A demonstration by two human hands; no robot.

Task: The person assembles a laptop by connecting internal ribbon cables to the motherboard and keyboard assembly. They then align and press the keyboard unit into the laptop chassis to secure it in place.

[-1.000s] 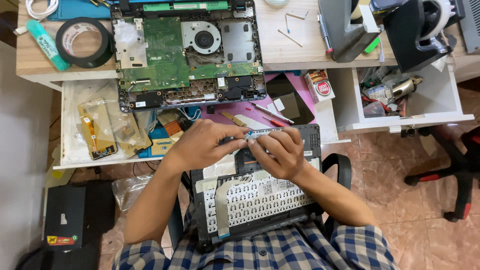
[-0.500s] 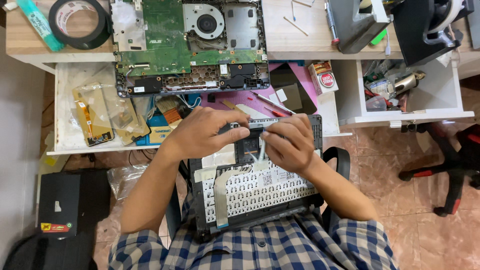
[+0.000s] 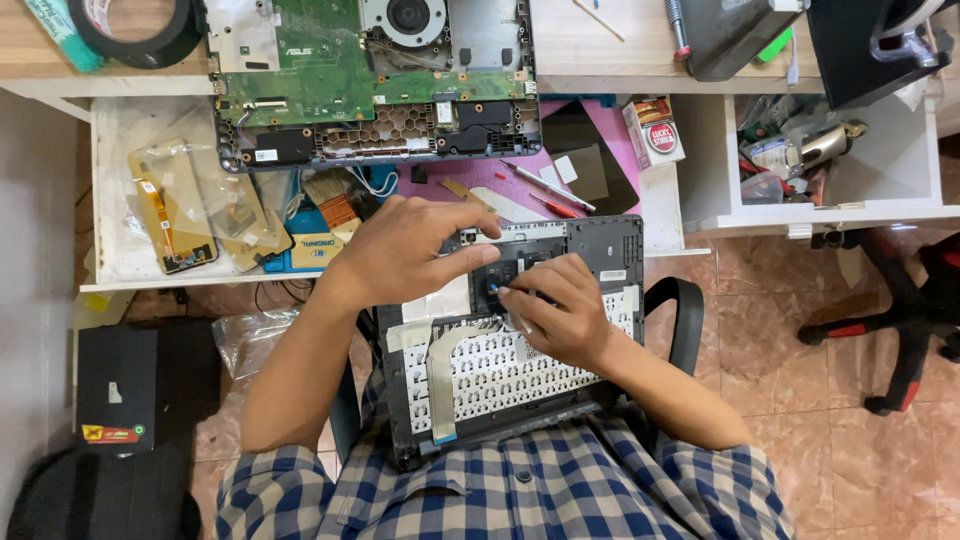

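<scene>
- Black plastic laptop palmrest (image 3: 560,300) sits upside down on the person's lap, keyboard underside facing up, just near of the open drawer (image 3: 110,270). Nothing is under it but legs, so it could probably slide or tip if either hand pushes too hard.
- Left hand (image 3: 410,250) has its grip pressed onto the far edge of the palmrest, thumb and fingers pinching the frame. Too much squeeze there could flex or crack the thin plastic.
- Right hand (image 3: 560,310) is pinching something small near the middle of the panel; can't tell what it is, the fingers cover it. Small part plus fingertip grip means it could easily drop to the tiled floor (image 3: 780,300).
- White ribbon cable (image 3: 445,375) curls loose over the keyboard back, just left of the right hand. A wrist or sleeve could snag it and crease or tear it.
- Far side, the stripped laptop base with its green board (image 3: 370,80) hangs partly past the surface (image 3: 600,50) edge over the drawer. A bump from a knee or the palmrest could knock it.
- Screwdrivers (image 3: 550,190) lie loose on the pink mat (image 3: 600,150), near enough to roll off.
</scene>
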